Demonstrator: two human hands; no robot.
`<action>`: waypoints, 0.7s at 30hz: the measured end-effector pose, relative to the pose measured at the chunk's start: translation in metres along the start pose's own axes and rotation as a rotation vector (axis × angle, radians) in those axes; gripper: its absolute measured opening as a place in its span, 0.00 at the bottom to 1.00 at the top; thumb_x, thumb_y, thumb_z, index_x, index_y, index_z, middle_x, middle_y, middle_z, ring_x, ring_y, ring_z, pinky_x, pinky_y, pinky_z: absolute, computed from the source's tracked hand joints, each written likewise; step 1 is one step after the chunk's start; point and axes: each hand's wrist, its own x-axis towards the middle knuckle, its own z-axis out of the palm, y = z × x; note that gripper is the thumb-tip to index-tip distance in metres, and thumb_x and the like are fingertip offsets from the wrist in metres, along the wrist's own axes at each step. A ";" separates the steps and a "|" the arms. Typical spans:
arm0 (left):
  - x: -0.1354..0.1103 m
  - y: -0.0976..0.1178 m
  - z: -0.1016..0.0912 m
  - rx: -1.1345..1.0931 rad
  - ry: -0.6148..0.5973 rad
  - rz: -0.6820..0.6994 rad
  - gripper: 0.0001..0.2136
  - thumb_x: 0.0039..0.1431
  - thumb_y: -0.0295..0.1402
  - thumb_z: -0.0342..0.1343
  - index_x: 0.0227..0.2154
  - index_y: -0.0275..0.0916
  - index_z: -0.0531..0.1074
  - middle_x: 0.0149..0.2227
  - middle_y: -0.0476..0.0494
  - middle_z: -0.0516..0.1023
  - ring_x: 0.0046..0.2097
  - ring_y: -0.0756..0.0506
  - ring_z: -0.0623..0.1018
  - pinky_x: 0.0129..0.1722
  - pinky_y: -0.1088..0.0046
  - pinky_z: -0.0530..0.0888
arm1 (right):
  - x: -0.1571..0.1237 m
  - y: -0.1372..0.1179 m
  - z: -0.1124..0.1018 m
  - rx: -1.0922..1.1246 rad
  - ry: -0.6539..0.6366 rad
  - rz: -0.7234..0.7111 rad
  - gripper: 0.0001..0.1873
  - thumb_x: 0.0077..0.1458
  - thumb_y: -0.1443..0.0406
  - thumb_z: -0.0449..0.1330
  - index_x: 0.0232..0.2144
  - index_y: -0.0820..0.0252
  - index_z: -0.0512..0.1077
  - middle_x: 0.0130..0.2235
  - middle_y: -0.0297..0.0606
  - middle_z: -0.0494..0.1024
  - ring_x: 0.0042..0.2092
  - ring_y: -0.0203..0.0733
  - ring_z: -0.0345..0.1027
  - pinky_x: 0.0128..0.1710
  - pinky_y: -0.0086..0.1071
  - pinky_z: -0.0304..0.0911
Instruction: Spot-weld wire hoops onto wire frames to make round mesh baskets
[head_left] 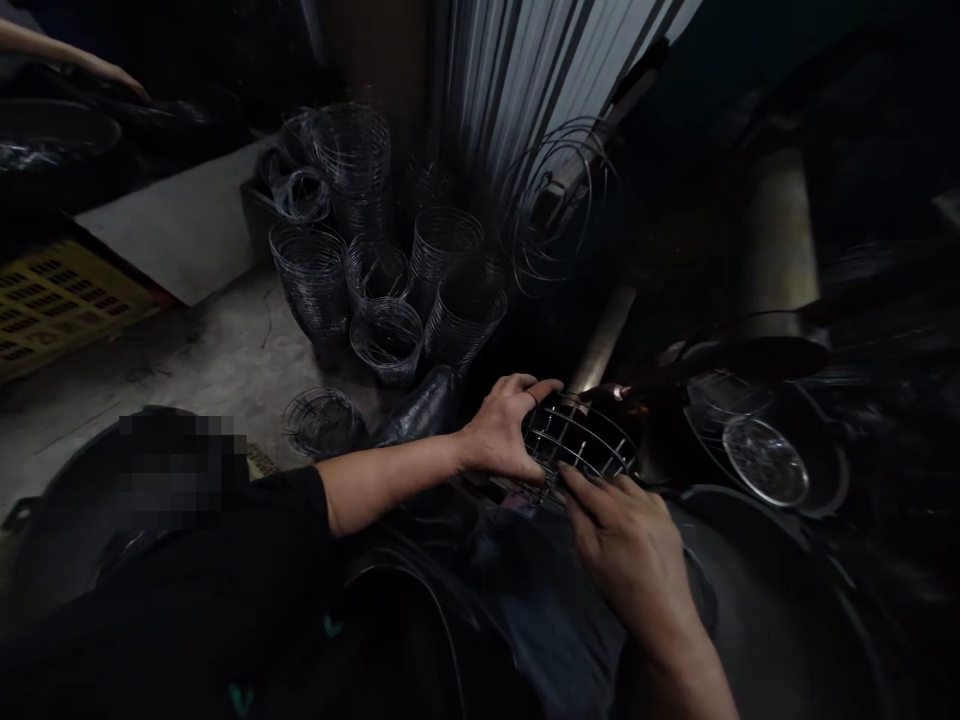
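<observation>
A round wire frame (581, 437) of curved rings and short crossing wires sits in front of me, below a metal rod (604, 340). My left hand (506, 425) grips its left side, thumb and fingers bent around the edge. At its near edge is my right hand (626, 520), with the fingertips pressed on the wires. A welding-like tip (621, 393) at the end of a dark arm points at the frame's far side. The undersides of both hands' fingers are partly hidden.
Several stacks of wire rings (311, 280) stand on the concrete floor ahead. A loose ring bundle (322, 420) lies nearer. Dark tubs (780, 600) flank me, one holding a round wire piece (765, 460). A yellow crate (60, 310) and another person's arm (67, 55) are at left.
</observation>
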 end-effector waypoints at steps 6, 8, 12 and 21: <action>0.014 0.002 0.004 -0.043 0.018 -0.007 0.49 0.24 0.41 0.71 0.58 0.40 0.64 0.52 0.37 0.63 0.56 0.34 0.66 0.58 0.52 0.67 | 0.003 0.020 0.010 0.226 0.239 -0.022 0.09 0.61 0.67 0.57 0.38 0.62 0.77 0.29 0.35 0.79 0.31 0.38 0.67 0.32 0.32 0.62; 0.019 0.002 0.005 -0.055 0.027 -0.014 0.49 0.24 0.40 0.70 0.58 0.41 0.64 0.52 0.38 0.63 0.55 0.34 0.66 0.58 0.52 0.67 | 0.006 0.026 0.011 0.253 0.242 -0.012 0.08 0.60 0.67 0.58 0.38 0.62 0.78 0.31 0.36 0.79 0.31 0.37 0.67 0.33 0.32 0.63; 0.030 0.003 0.006 -0.062 0.037 -0.024 0.49 0.24 0.38 0.70 0.58 0.41 0.64 0.52 0.38 0.63 0.56 0.34 0.65 0.58 0.53 0.67 | 0.013 0.035 0.012 0.281 0.250 0.001 0.08 0.59 0.67 0.59 0.38 0.61 0.78 0.33 0.36 0.81 0.31 0.37 0.68 0.35 0.32 0.66; 0.045 0.003 0.009 -0.033 0.035 -0.086 0.49 0.24 0.38 0.70 0.58 0.37 0.64 0.51 0.38 0.64 0.54 0.35 0.66 0.57 0.56 0.69 | 0.027 0.043 0.009 0.315 0.198 0.140 0.11 0.60 0.62 0.58 0.37 0.58 0.80 0.33 0.38 0.81 0.31 0.39 0.70 0.34 0.33 0.68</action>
